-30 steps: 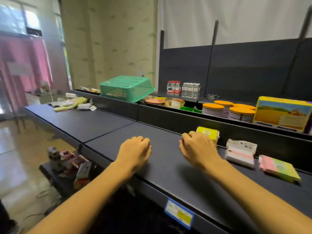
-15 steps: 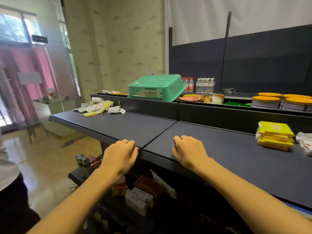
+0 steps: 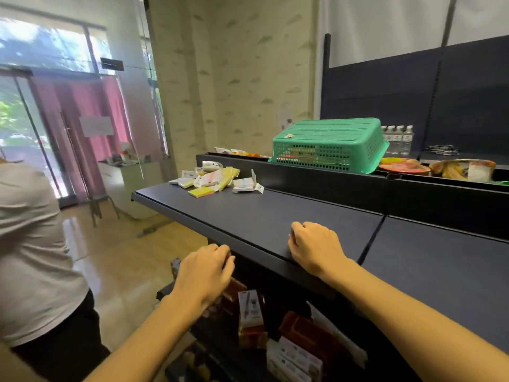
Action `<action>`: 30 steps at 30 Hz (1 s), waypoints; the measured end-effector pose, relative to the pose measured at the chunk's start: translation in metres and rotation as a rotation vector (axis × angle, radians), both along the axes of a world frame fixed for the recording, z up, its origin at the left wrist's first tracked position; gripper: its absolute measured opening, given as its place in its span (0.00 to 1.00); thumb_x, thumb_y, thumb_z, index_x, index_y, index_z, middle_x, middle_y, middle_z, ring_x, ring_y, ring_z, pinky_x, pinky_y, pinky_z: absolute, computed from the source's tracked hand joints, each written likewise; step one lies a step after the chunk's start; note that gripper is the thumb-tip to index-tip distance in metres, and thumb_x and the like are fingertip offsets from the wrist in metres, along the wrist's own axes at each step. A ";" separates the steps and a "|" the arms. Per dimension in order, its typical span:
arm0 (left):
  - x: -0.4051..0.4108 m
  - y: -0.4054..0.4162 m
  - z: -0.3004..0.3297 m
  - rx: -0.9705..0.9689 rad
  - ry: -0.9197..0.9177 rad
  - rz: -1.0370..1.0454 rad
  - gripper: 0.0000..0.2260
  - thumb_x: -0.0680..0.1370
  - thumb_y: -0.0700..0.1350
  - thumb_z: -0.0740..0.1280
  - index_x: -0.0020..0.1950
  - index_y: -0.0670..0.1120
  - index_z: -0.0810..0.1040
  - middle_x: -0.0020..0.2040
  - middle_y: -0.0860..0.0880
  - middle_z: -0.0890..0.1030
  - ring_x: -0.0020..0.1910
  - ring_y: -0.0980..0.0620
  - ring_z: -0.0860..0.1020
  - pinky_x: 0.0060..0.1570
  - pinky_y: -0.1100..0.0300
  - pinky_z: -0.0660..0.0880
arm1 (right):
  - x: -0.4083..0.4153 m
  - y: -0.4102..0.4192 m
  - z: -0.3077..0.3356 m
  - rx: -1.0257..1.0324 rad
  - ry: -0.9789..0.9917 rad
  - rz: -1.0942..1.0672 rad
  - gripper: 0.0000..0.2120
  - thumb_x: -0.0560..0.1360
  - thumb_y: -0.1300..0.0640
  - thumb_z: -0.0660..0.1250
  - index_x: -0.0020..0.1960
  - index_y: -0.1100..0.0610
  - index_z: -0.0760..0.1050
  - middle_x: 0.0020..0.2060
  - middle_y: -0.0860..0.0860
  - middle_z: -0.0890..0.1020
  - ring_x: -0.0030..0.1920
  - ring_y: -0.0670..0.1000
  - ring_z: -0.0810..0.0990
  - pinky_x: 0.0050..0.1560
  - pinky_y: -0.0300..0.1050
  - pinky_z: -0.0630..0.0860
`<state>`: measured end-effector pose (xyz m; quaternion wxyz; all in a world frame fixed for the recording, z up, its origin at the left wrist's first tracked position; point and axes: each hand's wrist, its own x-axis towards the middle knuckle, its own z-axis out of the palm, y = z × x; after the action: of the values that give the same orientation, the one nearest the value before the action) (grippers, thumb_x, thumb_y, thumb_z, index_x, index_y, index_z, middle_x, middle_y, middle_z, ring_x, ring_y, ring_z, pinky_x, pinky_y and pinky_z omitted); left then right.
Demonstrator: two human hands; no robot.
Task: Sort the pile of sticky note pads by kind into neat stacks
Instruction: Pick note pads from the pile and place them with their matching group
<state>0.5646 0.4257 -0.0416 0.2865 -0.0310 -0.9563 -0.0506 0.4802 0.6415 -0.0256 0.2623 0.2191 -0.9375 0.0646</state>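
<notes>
Both hands are empty with fingers curled under: the right hand [image 3: 316,248] rests on the front edge of the dark shelf [image 3: 275,213] at centre frame, the left hand [image 3: 205,271] hovers just below and left of that edge. The unsorted pile of sticky note pads [image 3: 213,180] lies well apart, at the shelf's far left end, upper centre-left of the frame. This looks like the approach step; the next move calls for closing in on the pile and picking out one pad.

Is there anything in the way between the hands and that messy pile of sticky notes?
Nothing visible is. Bare dark shelf runs from the right hand to the pile of sticky note pads at the far end. The left hand hangs off the shelf's front edge. The green basket sits on the ledge behind.
</notes>
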 end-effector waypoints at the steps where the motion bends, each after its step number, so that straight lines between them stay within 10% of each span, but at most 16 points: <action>1: -0.012 -0.017 0.002 -0.004 0.001 0.014 0.10 0.79 0.52 0.59 0.46 0.49 0.76 0.43 0.51 0.79 0.45 0.49 0.79 0.41 0.55 0.74 | -0.014 -0.017 0.002 -0.010 0.004 0.014 0.11 0.80 0.52 0.55 0.48 0.57 0.71 0.43 0.53 0.79 0.41 0.56 0.77 0.35 0.46 0.69; 18: -0.210 -0.227 0.021 -0.019 -0.083 0.036 0.12 0.81 0.53 0.55 0.50 0.49 0.75 0.47 0.52 0.78 0.48 0.51 0.77 0.43 0.57 0.72 | -0.206 -0.224 0.001 -0.046 -0.038 -0.034 0.12 0.80 0.49 0.54 0.51 0.56 0.71 0.47 0.53 0.79 0.47 0.57 0.78 0.38 0.48 0.68; 30: -0.361 -0.325 0.017 0.049 -0.123 -0.199 0.13 0.80 0.55 0.56 0.50 0.49 0.75 0.48 0.51 0.79 0.49 0.49 0.77 0.45 0.54 0.73 | -0.276 -0.311 -0.017 -0.131 0.033 -0.465 0.13 0.79 0.49 0.56 0.53 0.56 0.74 0.48 0.54 0.81 0.46 0.56 0.78 0.38 0.46 0.70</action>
<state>0.2036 0.1008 -0.0244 0.2216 -0.1155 -0.9627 -0.1041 0.2041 0.3305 -0.0424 0.2990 -0.0189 -0.9522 0.0596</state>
